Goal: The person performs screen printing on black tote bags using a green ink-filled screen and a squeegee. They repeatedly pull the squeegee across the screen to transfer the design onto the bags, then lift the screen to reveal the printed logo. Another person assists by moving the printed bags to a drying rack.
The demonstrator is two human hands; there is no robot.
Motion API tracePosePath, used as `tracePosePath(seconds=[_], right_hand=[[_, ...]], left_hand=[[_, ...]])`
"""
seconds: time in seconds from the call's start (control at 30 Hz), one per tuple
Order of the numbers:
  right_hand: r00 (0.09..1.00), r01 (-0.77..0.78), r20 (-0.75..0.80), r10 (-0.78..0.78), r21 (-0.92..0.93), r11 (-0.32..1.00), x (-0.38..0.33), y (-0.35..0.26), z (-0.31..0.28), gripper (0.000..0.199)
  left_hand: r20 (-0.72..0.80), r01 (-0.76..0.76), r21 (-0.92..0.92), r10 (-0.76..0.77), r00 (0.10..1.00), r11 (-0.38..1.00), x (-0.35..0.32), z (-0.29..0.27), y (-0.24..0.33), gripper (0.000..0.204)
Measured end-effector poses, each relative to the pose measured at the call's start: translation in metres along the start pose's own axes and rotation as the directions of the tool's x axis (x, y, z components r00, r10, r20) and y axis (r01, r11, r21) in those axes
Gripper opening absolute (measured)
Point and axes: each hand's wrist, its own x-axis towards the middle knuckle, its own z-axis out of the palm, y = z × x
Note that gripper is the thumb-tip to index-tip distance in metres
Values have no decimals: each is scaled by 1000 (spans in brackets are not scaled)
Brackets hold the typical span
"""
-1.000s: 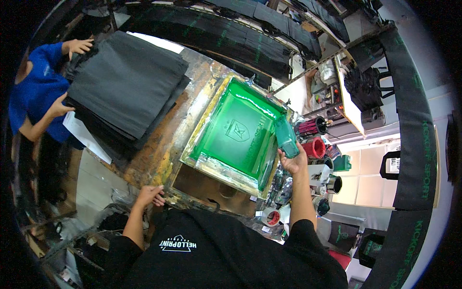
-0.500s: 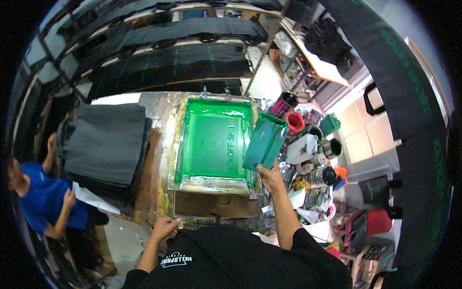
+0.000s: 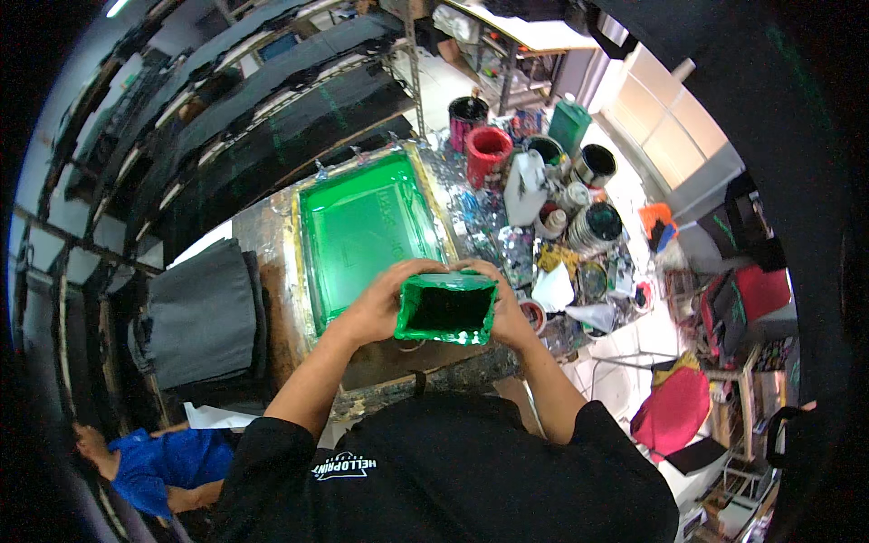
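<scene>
A green ink-smeared trough [image 3: 446, 309], a long open scoop, is held level in front of the person's chest, just above the near edge of the bench [image 3: 398, 366]. Its open mouth faces up toward the camera, probably so that whatever ink lies inside stays put; the inside is dark and I cannot tell how much it holds. The left hand [image 3: 380, 303] grips its left end and the right hand [image 3: 502, 303] its right end, fingers of both curled tight round the ends, thumbs over the top rim.

Just beyond the trough a printing screen [image 3: 367, 226] lies flat on the bench, its mesh coated green, its frame running toward the far edge. A faint design shows in the mesh but is too dim to read.

Along the right edge of the bench stand crowded ink pots, among them a red bucket [image 3: 487, 149], a white jug [image 3: 525, 185] and a dark tin [image 3: 597, 222]; many overlap and hide one another. At the left edge lies a stack of dark cloth [image 3: 199, 312]. Low on the left another person in a blue shirt [image 3: 167, 457] is partly cut off by the dark rim.
</scene>
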Motion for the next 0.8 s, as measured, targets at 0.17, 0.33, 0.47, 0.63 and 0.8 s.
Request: tracePosePath(seconds=[0.17,0.33,0.47,0.63,0.8], right_hand=[[993,19,-111,-49,-253,967,-16,-22,-29,75],[979,81,-139,-147,-395,915,-27,-43,-55,72],[978,15,-190,-92,-373,928,-24,-48,-65,68],[966,-43,-252,-58,-377,925,-31,-35,-62,71],[913,-229,-406,42,-422,877,-74,48,-50,66]], left_hand=[[39,-147,201,142,989,969,29,14,28,64],[82,-203,298,187,979,933,58,22,34,68],[110,-164,340,134,985,926,73,24,38,70],[45,-41,293,29,999,955,73,37,30,78],[-114,244,349,-218,969,905,23,57,5,83]])
